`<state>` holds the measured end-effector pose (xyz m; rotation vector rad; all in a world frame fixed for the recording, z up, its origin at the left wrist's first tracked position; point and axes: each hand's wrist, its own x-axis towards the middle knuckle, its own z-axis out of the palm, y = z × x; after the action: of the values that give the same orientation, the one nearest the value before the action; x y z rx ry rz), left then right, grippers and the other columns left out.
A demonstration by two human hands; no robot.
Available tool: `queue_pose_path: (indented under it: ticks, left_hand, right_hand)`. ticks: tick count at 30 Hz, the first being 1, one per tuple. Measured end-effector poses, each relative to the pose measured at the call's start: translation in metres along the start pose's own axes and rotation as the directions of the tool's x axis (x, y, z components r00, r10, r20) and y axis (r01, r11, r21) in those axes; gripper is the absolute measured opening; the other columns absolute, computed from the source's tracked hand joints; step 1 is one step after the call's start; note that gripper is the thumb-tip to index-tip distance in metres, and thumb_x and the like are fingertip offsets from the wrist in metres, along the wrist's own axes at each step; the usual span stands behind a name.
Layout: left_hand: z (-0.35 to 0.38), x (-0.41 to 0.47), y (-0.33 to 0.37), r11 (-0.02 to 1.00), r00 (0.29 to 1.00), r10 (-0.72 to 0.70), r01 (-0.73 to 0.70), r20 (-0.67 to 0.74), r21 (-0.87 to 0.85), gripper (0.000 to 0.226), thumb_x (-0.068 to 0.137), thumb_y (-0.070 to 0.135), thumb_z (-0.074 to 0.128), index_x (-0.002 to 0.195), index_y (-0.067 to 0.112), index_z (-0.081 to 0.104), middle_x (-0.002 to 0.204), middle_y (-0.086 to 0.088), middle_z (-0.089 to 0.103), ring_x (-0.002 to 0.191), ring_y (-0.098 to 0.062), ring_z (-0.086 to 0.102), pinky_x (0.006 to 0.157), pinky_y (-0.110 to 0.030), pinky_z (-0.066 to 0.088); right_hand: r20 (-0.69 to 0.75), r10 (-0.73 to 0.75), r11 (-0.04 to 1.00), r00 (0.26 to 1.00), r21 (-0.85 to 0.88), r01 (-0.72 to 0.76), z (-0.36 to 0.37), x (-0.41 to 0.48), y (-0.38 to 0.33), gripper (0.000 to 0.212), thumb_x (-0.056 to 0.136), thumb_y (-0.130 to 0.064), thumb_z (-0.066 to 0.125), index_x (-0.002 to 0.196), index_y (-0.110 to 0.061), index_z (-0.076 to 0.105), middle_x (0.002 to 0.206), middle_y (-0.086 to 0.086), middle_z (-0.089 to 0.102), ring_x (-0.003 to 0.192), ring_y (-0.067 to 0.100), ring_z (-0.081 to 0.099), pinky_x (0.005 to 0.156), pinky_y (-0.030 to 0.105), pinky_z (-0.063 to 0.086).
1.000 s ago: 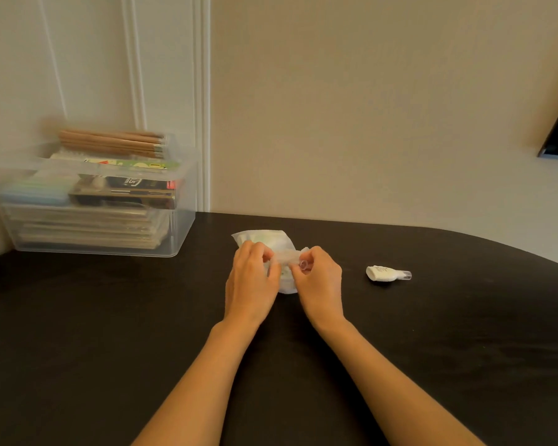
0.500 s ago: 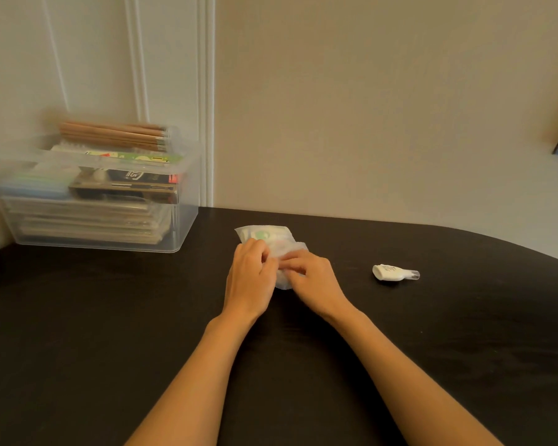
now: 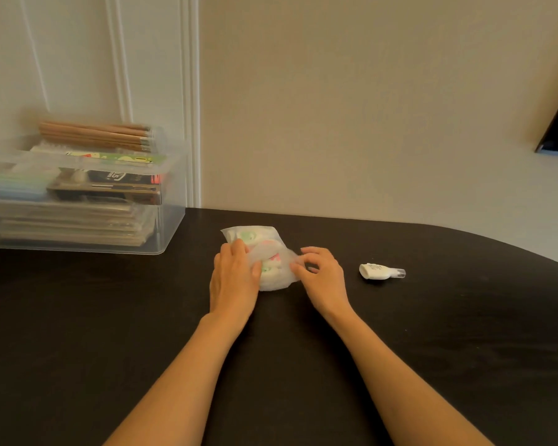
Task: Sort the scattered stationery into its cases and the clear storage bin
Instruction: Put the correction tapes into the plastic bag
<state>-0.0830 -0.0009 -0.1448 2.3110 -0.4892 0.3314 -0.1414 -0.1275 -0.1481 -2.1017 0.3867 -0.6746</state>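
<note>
The left hand [image 3: 236, 278] covers part of the pouch [image 3: 264, 252]; its contents look blurred.

2 bare forearms, hands [image 3: 236, 278] unadorned (no sleeves showing).
</note>
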Motion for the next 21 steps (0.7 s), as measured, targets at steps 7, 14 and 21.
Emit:
queue_pose_path:
  ticks: [7, 14, 21]
  left_hand:
    - [-0.003, 0.009, 0.001, 0.981, 0.993, -0.115, 0.112, -0.010, -0.160, 0.018, 0.091, 0.004, 0.045, 0.107, 0.004, 0.053, 0.109, -0.010, 0.054, 0.097, -0.023, 0.054, 0.074, -0.032, 0.046]
    - [0.002, 0.020, -0.001, 0.979, 0.992, -0.108, 0.116, 0.060, -0.165, 0.028, 0.092, 0.005, 0.038, 0.066, 0.010, 0.046, 0.086, -0.015, 0.056, 0.063, -0.013, 0.043, 0.046, -0.021, 0.030]
    - [0.003, 0.020, -0.003, 0.987, 0.992, -0.116, 0.111, -0.041, -0.118, 0.012, 0.092, 0.006, 0.038, 0.100, 0.009, 0.047, 0.100, -0.008, 0.046, 0.080, -0.022, 0.047, 0.060, -0.028, 0.034]
  right_hand:
    - [0.158, 0.076, 0.932, 0.985, 0.340, -0.126, 0.000, -0.002, -0.006, 0.022, 0.084, 0.005, 0.048, 0.071, -0.012, 0.053, 0.102, -0.005, 0.065, 0.109, 0.013, 0.056, 0.096, 0.034, 0.044]
    - [0.177, 0.140, 0.927, 0.974, 0.323, -0.191, -0.001, 0.000, -0.009, 0.021, 0.085, 0.001, 0.048, 0.069, -0.012, 0.051, 0.084, 0.005, 0.057, 0.091, 0.020, 0.054, 0.090, 0.041, 0.045]
    - [0.230, 0.175, 0.908, 0.957, 0.338, -0.247, 0.000, 0.005, -0.005, 0.025, 0.084, 0.002, 0.046, 0.064, -0.013, 0.050, 0.096, 0.011, 0.060, 0.107, 0.025, 0.056, 0.102, 0.046, 0.042]
